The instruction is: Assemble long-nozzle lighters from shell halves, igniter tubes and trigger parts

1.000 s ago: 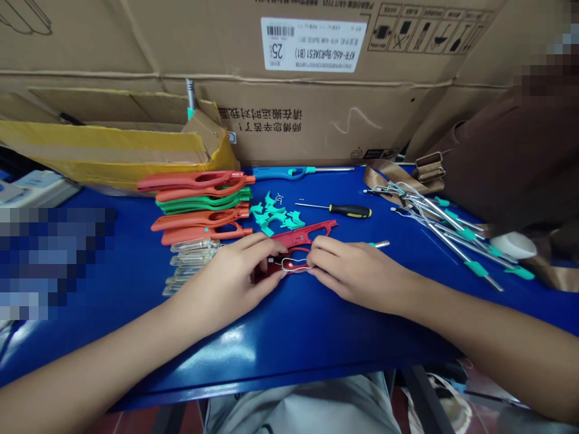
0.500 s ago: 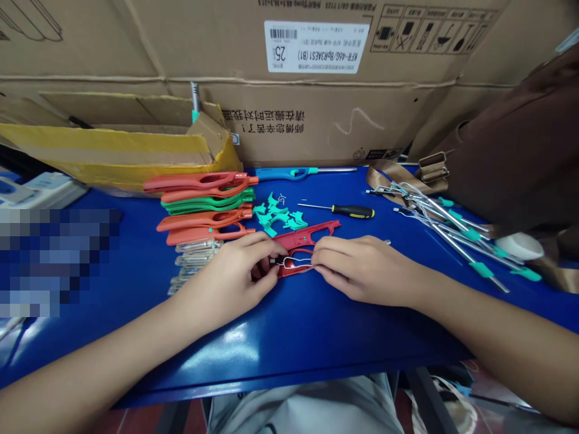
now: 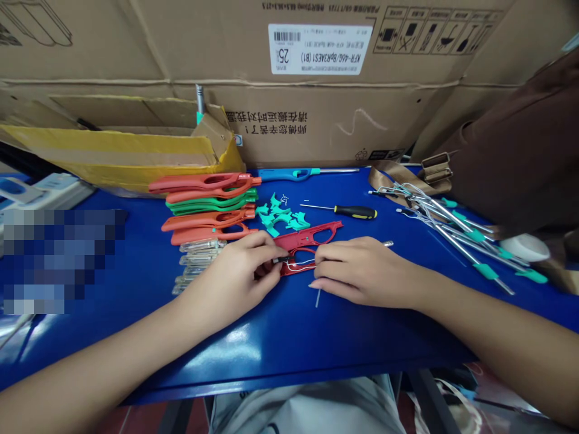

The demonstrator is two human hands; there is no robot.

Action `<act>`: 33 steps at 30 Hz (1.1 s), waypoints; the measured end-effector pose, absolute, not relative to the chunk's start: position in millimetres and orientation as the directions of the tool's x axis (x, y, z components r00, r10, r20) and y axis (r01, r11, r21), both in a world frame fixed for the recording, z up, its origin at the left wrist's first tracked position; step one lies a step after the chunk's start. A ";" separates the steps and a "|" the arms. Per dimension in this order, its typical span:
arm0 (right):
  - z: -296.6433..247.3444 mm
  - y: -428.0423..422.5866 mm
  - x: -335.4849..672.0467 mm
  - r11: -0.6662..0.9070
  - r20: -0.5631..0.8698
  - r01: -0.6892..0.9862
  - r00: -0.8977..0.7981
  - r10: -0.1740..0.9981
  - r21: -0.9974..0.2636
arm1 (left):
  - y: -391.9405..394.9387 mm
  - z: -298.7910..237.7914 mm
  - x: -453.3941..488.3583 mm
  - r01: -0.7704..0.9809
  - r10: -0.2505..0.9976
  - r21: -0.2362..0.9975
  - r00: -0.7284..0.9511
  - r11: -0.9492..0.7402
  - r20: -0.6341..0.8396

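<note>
Red lighter shell (image 3: 307,239) lies between the hands on the blue table (image 3: 289,355): left hand (image 3: 230,277) pinches a wire (image 3: 302,263) inside it, right hand (image 3: 362,271) rests open against it. Screwdriver (image 3: 355,211) at one o'clock, orange and green shells (image 3: 208,205) at eleven, metal rods (image 3: 456,232) at two.
</note>
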State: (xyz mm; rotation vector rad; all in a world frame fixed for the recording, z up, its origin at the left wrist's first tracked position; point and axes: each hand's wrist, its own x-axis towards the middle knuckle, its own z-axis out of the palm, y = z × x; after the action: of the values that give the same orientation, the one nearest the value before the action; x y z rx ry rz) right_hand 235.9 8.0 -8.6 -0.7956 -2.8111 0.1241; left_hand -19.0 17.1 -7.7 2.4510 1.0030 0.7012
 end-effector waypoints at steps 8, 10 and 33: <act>-20.5 8.2 227.7 0.738 0.277 0.592 -0.686 0.672 -0.324 | 16.7 -9.2 -17.9 0.513 0.713 0.523 0.625 -0.681 0.316; -20.5 6.9 226.5 0.712 0.284 0.600 -0.657 0.699 -0.364 | 16.1 -9.0 -18.0 0.507 0.712 0.524 0.621 -0.684 0.328; -25.2 1.0 220.9 0.813 0.376 0.546 -0.723 0.580 -0.204 | 10.0 -11.6 -4.8 0.261 0.868 0.959 0.446 0.107 -0.218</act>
State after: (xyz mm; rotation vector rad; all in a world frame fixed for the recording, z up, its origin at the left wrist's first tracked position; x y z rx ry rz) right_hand 220.9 1.0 -25.2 -0.8417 -2.5709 0.1087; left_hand -4.8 10.0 -11.6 1.4362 1.0683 0.6035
